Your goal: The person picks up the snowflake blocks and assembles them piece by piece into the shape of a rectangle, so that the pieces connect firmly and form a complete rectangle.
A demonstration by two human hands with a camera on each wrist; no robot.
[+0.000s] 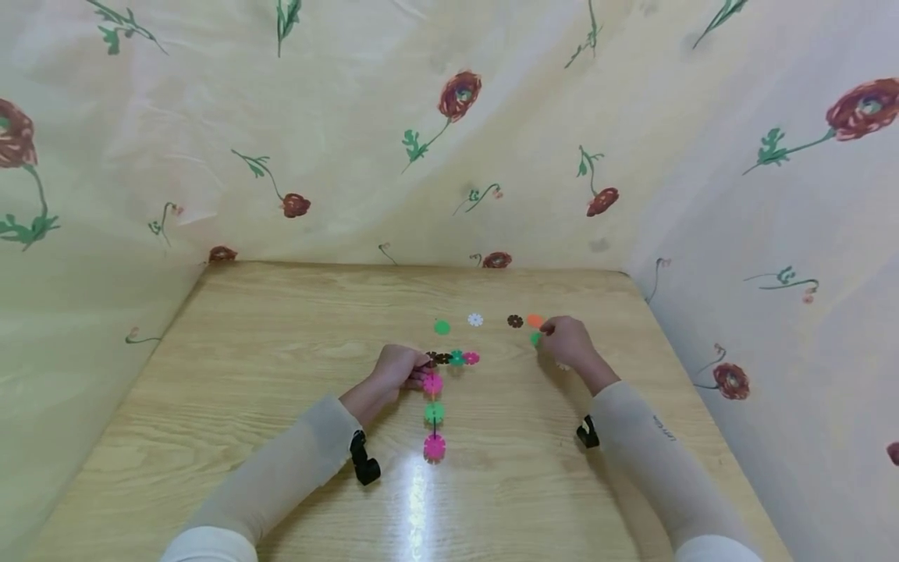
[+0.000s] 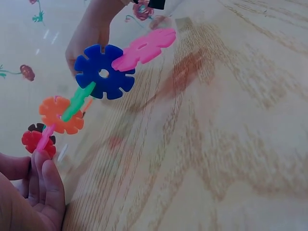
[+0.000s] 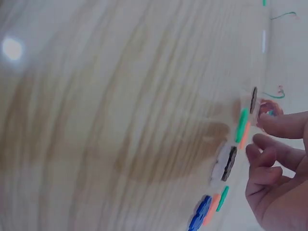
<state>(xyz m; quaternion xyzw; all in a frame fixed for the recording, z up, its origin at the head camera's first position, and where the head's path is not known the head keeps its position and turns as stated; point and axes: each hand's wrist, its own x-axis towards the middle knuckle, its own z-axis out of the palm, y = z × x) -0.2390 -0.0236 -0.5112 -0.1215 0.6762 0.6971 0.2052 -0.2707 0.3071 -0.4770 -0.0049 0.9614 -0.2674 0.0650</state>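
My left hand (image 1: 399,367) grips the corner of an L-shaped chain of interlocking plastic snowflake discs (image 1: 434,413). One arm of the chain points toward me in pink and green; a shorter one runs right in brown, green and pink. Seen from the left wrist, the chain also carries a blue disc (image 2: 114,87) and an orange disc (image 2: 50,109). Over at the right, my right hand (image 1: 567,341) hovers at loose discs, its thumb and forefinger apart with nothing between them. Beside its fingertips lie an orange disc (image 1: 534,320) and a green disc (image 3: 241,126).
Along the back of the wooden table (image 1: 281,328) lie a brown disc (image 1: 515,321), a white disc (image 1: 475,319) and another green disc (image 1: 442,327). More discs, including a blue one (image 3: 199,214), lie near the right hand. Flowered cloth (image 1: 351,156) walls the table behind and at the sides.
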